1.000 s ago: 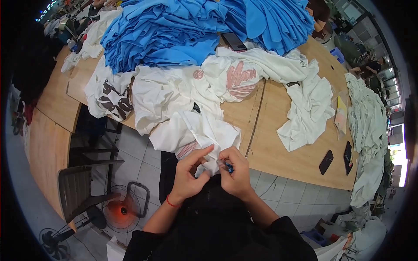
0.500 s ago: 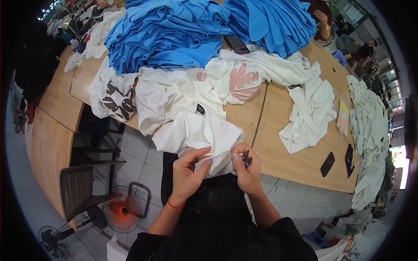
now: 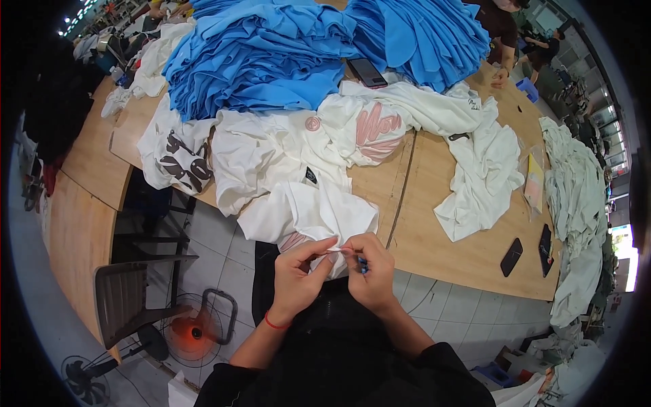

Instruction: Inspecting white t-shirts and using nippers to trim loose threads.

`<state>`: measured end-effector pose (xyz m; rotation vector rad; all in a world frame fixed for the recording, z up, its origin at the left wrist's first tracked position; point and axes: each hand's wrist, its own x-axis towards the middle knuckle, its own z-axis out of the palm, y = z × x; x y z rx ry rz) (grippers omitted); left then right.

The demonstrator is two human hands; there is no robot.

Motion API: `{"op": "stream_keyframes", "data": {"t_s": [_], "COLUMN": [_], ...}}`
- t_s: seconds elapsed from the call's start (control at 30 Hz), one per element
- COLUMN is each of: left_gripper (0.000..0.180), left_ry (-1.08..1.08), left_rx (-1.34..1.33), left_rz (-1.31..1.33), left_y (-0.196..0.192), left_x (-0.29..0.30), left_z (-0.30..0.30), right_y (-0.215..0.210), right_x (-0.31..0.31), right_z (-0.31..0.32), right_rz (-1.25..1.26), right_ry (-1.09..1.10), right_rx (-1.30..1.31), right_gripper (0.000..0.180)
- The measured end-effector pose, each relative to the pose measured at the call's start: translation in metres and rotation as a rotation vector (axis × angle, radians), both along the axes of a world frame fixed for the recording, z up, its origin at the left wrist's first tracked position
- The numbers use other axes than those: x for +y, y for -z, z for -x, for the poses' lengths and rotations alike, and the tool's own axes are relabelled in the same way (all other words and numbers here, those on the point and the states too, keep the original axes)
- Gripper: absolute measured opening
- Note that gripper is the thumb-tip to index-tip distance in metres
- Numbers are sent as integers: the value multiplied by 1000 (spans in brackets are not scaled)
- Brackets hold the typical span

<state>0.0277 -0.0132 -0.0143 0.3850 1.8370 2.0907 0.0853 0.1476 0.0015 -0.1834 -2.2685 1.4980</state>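
A white garment hangs over the table's near edge, with pink print showing low on it. My left hand is closed, pinching a fold of this fabric between thumb and fingers. Right beside it, my right hand has its thumb and forefinger tips at the same fold, almost touching the left fingertips. Small thread snips are tucked in my right palm; only a blue part shows and the blades are hidden by the fingers.
More white printed garments spread across the wooden table. Tall blue fabric stacks stand behind, near a phone. Dark flat objects lie at right, beside pale green cloth. A fan stands lower left. A co-worker is at far right.
My right hand has moved left to meet the left fingertips at the fabric. The snips' dark blades, visible before, are now hidden. The far co-worker's hand has lowered.
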Motion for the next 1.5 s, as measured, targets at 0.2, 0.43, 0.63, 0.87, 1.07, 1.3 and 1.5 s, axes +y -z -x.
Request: {"op": "stream_keyframes", "data": {"t_s": [0.2, 0.43, 0.63, 0.87, 1.07, 1.3, 1.5], "left_gripper": [34, 33, 34, 26, 24, 24, 25], "left_ry": [1, 28, 41, 4, -56, -37, -65], "left_rx": [-75, -36, -57, 98, 183, 52, 98], "left_rz": [-43, -43, -36, 179, 197, 122, 165], "left_y": [-5, -14, -7, -23, -10, -14, -23], "left_x": [2, 1, 0, -2, -7, -8, -2], "left_z": [0, -1, 2, 6, 8, 10, 9], "right_y": [12, 13, 14, -12, 9, -7, -4], "right_x": [2, -2, 7, 9, 10, 2, -3], "right_z": [-1, -8, -1, 9, -3, 3, 9], "right_rz": [250, 507, 210, -28, 186, 155, -43], "right_ry": [9, 18, -18, -46, 52, 13, 38], "right_rx": [-34, -98, 5, 84, -46, -18, 146], "right_gripper": [7, 14, 9, 6, 9, 10, 19]}}
